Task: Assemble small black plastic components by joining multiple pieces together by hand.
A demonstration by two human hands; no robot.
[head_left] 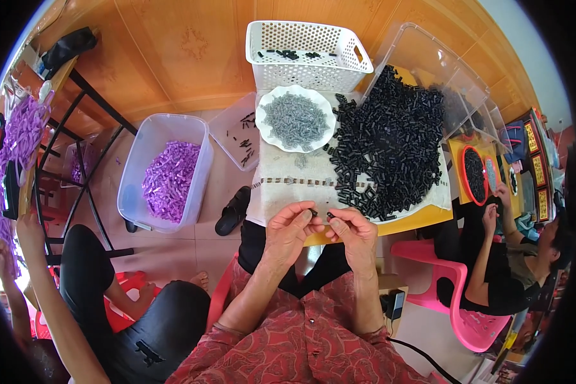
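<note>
Both my hands are raised just over the near edge of the cloth-covered table (288,198). My left hand (292,229) pinches a small black plastic piece (313,212) between thumb and forefinger. A few centimetres to its right, my right hand (354,235) pinches another small black piece (330,216). Beyond my right hand spreads a large heap of short black pieces (390,141). A white scalloped plate (329,131) stands left of the heap, filled with small clear-grey pieces (294,118). A few clear pieces lie loose on the cloth.
Behind the plate stands a white perforated basket (313,73) with some black pieces inside. A clear bin (422,45) lies tipped behind the heap. On the floor at left sits a tub (205,173) of purple pieces. People sit on both sides, one on a pink chair (457,281).
</note>
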